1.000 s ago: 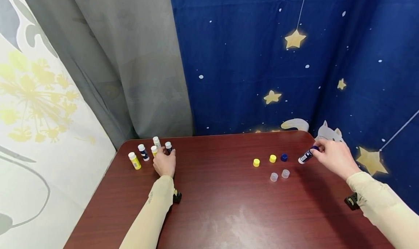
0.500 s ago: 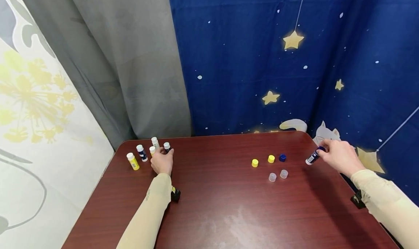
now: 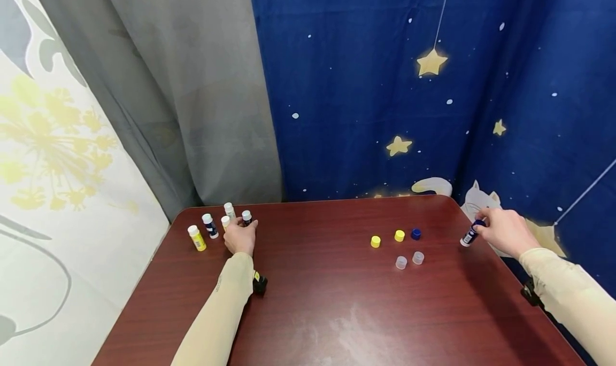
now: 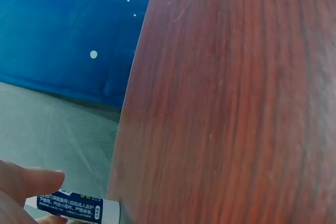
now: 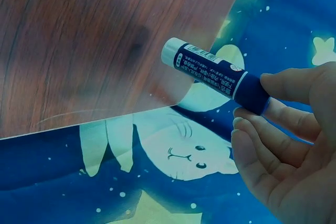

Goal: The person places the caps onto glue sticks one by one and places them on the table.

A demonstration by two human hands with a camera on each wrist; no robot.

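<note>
With thumb and fingers, my right hand point(image 3: 511, 231) holds a dark blue glue stick point(image 5: 207, 72) by its blue cap point(image 5: 252, 94). Its white end points down at the table's right edge; whether it touches the wood I cannot tell. On the far left, my left hand point(image 3: 240, 240) grips another dark blue glue stick point(image 4: 73, 205) with a white end, standing on the table. Close to that hand stand a white glue stick point(image 3: 229, 210), a yellow one point(image 3: 225, 222) partly hidden by the hand, a dark blue one point(image 3: 210, 226) and another yellow one point(image 3: 197, 239).
On the right half of the reddish-brown table point(image 3: 327, 280) lie loose caps: a yellow cap point(image 3: 375, 241), a second yellow cap point(image 3: 399, 235), a blue cap point(image 3: 416, 234), and two clear ones, a nearer clear cap point(image 3: 401, 262) and a farther clear cap point(image 3: 418, 257). Curtains hang behind.
My right hand has moved right and slightly nearer with the glue stick, away from the loose caps. The left hand stays at its glue stick.
</note>
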